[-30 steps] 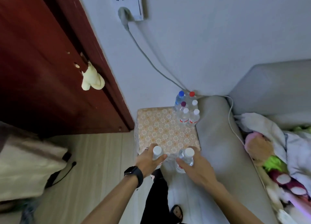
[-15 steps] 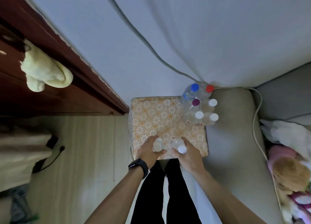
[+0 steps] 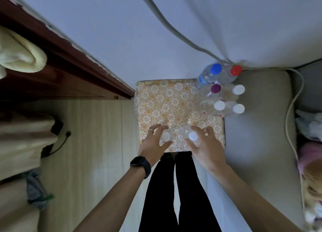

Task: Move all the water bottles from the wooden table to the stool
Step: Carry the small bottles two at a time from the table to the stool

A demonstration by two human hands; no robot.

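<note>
A stool (image 3: 167, 101) with an orange floral top stands against the wall. Two clear water bottles with white caps stand on its near edge. My left hand (image 3: 154, 144) curls round the left bottle (image 3: 165, 136), index finger and thumb on either side of it. My right hand (image 3: 204, 144) curls round the right bottle (image 3: 191, 135), which tilts a little, thumb below its cap. Several more bottles (image 3: 220, 94), with blue, red, purple and white caps, stand bunched on the stool's far right corner. The wooden table is out of view.
A grey cushioned seat (image 3: 257, 127) adjoins the stool on the right, with a grey cable (image 3: 289, 109) and soft toys along it. A dark red door (image 3: 61, 66) and beige bags (image 3: 22, 144) are on the left. My legs (image 3: 176, 188) stand just before the stool.
Both hands have carried a bottle each forward and set them down on the stool's near edge. My fingers look looser round the bottles than half a second ago.
</note>
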